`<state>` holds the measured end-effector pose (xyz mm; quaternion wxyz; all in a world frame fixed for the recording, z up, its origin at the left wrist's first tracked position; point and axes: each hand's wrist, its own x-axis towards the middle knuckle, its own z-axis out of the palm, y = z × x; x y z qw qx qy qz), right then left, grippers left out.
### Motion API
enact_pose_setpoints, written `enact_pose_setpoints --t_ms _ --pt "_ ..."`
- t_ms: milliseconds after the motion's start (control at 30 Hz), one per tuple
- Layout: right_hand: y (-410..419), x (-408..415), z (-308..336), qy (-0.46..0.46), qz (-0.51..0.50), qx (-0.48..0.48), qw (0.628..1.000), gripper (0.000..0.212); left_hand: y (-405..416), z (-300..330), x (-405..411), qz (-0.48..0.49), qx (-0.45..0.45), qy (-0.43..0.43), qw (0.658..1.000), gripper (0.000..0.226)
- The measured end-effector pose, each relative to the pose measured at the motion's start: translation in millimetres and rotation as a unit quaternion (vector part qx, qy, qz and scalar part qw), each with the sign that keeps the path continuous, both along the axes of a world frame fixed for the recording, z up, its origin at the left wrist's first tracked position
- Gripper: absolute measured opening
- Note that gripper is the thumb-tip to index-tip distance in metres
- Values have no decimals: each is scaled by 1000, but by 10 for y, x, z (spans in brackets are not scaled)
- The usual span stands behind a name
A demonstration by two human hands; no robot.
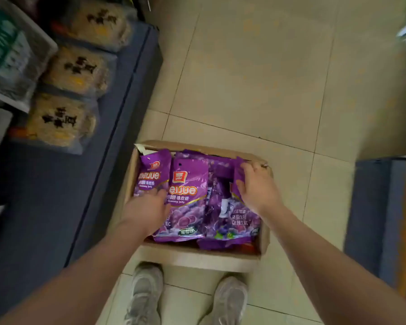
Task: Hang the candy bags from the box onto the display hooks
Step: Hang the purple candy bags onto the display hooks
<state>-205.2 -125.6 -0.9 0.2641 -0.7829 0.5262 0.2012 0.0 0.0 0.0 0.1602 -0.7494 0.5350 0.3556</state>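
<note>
Open brown cardboard box (264, 238): matt, rough paper board w/ torn edge at far-left corner. Purple plastic-film candy bags (189, 184) inside: glossy, smooth, crinkled, printed; one has a punched hang hole near top. Pale beige floor tiles (256, 78): smooth, slight sheen, thin dark grout lines. Yellow noodle packs in clear plastic wrap (73, 73) at left: shiny film. Grey-beige mesh sneakers (145, 294): cloth, matt.
</note>
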Motion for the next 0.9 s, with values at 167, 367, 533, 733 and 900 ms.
enact_pose_setpoints --t_ms 167,367,533,733,900 --pt "8 148 -306 14 -88 32 996 55 -24 -243 -32 90 -43 -25 995 51" --pt "-4 141 -290 2 -94 9 996 52 -62 -280 -150 200 -43 9 979 68" --pt "-214 -14 -215 -34 -7 19 999 65 -32 -292 -319 165 -57 4 985 74" --pt "-356 -126 -185 -138 -89 204 965 26 60 -351 -357 142 -62 -19 988 66" --pt "-424 -218 -221 0 87 57 995 18 -50 -383 -393 121 -20 -19 992 43"
